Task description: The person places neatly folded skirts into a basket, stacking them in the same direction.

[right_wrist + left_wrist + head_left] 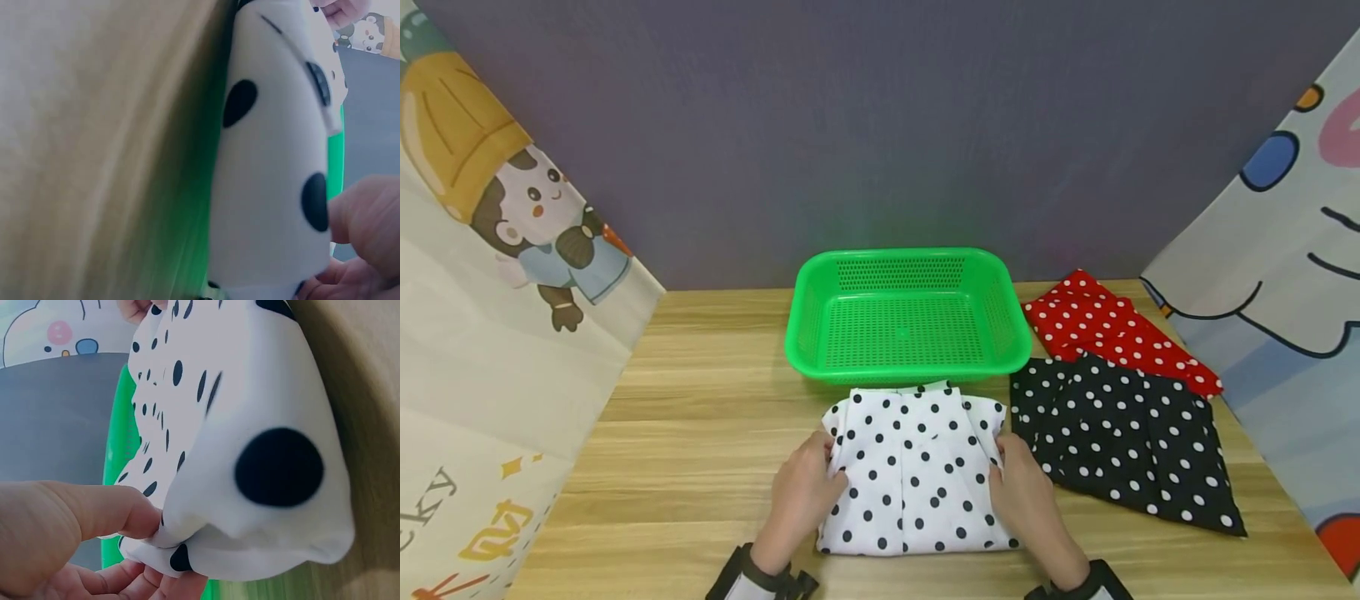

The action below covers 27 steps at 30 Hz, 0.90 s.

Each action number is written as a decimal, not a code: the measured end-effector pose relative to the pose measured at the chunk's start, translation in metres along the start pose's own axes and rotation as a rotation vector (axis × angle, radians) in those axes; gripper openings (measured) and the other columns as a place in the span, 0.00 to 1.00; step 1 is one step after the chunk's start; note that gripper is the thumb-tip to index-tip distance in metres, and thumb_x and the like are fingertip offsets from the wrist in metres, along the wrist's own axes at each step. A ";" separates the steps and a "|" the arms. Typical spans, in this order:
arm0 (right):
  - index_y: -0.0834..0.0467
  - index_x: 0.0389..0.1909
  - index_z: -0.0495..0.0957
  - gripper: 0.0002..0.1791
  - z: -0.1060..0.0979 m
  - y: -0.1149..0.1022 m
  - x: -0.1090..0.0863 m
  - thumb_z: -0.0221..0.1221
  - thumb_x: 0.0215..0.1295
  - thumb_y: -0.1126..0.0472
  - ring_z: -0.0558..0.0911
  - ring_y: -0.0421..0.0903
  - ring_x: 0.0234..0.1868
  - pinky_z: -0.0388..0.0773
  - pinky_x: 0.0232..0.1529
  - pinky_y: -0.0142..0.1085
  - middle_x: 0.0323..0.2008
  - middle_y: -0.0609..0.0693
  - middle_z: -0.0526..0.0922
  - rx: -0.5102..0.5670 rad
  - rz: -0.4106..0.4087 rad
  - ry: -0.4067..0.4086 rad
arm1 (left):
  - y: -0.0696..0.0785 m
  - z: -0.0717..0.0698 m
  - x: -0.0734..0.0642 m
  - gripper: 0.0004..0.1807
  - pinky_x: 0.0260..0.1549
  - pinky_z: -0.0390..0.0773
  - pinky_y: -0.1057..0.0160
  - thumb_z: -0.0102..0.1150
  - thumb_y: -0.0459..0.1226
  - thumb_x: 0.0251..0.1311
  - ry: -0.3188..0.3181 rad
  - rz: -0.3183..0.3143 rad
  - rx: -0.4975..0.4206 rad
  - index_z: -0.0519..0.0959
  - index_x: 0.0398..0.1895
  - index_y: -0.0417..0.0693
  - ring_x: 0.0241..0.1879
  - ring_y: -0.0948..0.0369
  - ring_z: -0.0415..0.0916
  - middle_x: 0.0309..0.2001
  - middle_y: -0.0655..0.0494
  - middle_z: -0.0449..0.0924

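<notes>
The left hand (69,519) pinches an edge of a white cloth (219,456) with black dots, thumb above, fingers beneath. Past the thumb shows a green strip (119,437), probably a basket's side, before a grey backdrop (50,425). Farthest from this hand, the right hand (133,309) is partly visible at the cloth; across the cloth lies the desk (372,456).

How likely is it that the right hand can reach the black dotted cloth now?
Probably yes: the right hand is close beside the black dotted cloth, and nothing seems to stand between them. It would likely need to release the white dotted cloth first, since it grips that cloth's side.
</notes>
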State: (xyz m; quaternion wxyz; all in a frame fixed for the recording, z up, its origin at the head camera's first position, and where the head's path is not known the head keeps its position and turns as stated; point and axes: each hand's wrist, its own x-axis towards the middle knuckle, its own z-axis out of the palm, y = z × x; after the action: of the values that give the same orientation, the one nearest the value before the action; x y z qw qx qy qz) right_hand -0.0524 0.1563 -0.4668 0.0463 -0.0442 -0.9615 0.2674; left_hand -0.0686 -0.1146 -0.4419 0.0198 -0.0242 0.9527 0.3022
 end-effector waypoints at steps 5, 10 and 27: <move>0.67 0.42 0.69 0.15 -0.002 0.002 -0.007 0.57 0.52 0.72 0.75 0.50 0.29 0.73 0.29 0.41 0.35 0.57 0.74 -0.004 -0.041 0.083 | 0.002 -0.002 -0.006 0.17 0.15 0.65 0.68 0.62 0.29 0.37 0.029 0.022 -0.008 0.75 0.36 0.43 0.19 0.64 0.65 0.25 0.57 0.73; 0.66 0.40 0.69 0.16 -0.008 -0.001 -0.011 0.57 0.48 0.74 0.75 0.50 0.28 0.74 0.27 0.42 0.32 0.56 0.74 0.015 -0.076 0.165 | 0.004 -0.004 -0.010 0.17 0.15 0.65 0.68 0.62 0.30 0.37 0.075 0.044 -0.010 0.75 0.35 0.44 0.19 0.65 0.66 0.27 0.57 0.75; 0.67 0.42 0.67 0.16 -0.020 -0.014 0.014 0.57 0.51 0.75 0.73 0.50 0.30 0.75 0.28 0.41 0.34 0.58 0.72 0.032 -0.150 0.221 | 0.015 -0.023 0.004 0.20 0.14 0.66 0.70 0.63 0.30 0.41 0.178 0.128 -0.021 0.74 0.41 0.40 0.20 0.66 0.69 0.28 0.54 0.76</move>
State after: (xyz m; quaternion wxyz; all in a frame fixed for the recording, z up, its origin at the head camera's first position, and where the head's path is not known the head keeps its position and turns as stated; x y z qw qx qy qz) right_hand -0.0650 0.1560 -0.4415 0.1727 -0.0008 -0.9467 0.2720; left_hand -0.0738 -0.1159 -0.4144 -0.0845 0.0098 0.9471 0.3094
